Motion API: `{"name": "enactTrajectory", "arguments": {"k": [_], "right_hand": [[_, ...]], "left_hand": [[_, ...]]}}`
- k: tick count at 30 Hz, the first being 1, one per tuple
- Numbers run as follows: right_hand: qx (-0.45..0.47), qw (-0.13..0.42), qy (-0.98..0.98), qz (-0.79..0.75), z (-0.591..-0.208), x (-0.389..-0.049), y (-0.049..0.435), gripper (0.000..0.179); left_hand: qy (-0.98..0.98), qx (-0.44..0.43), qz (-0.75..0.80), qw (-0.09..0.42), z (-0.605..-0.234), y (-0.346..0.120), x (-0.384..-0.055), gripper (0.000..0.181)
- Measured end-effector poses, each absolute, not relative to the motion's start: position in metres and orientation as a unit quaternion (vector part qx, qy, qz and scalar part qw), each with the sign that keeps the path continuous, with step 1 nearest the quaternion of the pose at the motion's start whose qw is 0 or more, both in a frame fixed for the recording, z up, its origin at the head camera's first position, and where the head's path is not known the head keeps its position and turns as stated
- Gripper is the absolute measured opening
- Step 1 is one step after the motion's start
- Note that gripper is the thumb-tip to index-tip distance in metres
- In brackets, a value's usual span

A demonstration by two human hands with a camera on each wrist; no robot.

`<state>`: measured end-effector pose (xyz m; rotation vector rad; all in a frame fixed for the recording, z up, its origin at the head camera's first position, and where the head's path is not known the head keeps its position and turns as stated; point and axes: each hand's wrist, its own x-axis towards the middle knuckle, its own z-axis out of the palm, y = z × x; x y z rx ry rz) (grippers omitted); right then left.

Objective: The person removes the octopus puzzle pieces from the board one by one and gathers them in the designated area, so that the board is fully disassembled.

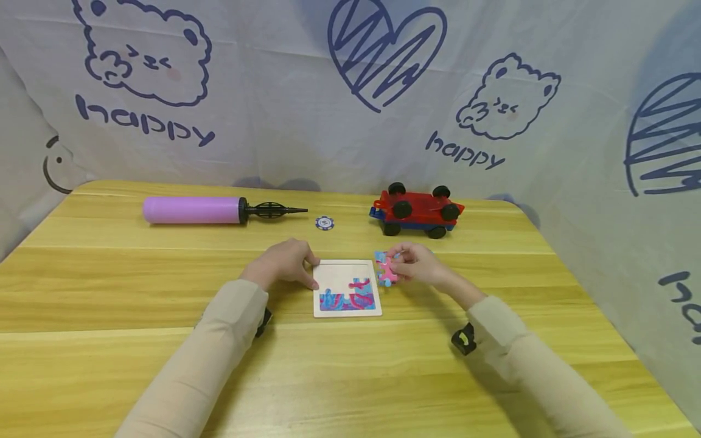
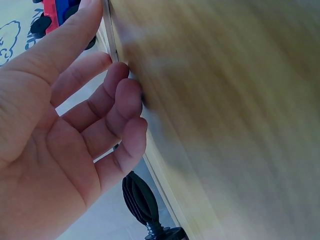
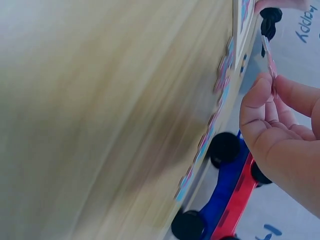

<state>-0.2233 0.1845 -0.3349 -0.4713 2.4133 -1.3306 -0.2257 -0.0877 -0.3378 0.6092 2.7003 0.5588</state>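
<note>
A square pale puzzle tray (image 1: 347,314) lies on the table, with blue and pink jigsaw pieces (image 1: 361,300) fitted along its bottom and lower right. My left hand (image 1: 285,263) rests at the tray's left edge, thumb and forefinger touching the rim, the other fingers loosely bent in the left wrist view. Just right of the tray, my right hand (image 1: 417,265) pinches a thin jigsaw piece (image 3: 270,61) between thumb and forefinger, raised above the table. Loose jigsaw pieces (image 3: 202,146) lie in a row below that hand; in the head view it partly hides them.
Behind the tray lie a purple hand pump (image 1: 194,210) with a black nozzle and a blue-and-white poker chip (image 1: 324,223). A red and blue toy car set (image 1: 418,210) with black wheels sits at the back right. A printed cloth (image 1: 306,121) hangs behind the table.
</note>
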Motion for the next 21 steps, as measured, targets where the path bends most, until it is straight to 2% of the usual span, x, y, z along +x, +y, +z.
{"name": "enactTrajectory", "arguments": {"k": [21], "right_hand": [[-0.141,0.156,0.869,-0.448,-0.339,-0.231,0.226,0.022]], "left_hand": [[0.944,0.230,0.189,0.142,-0.339,-0.089,-0.225,0.055]]}}
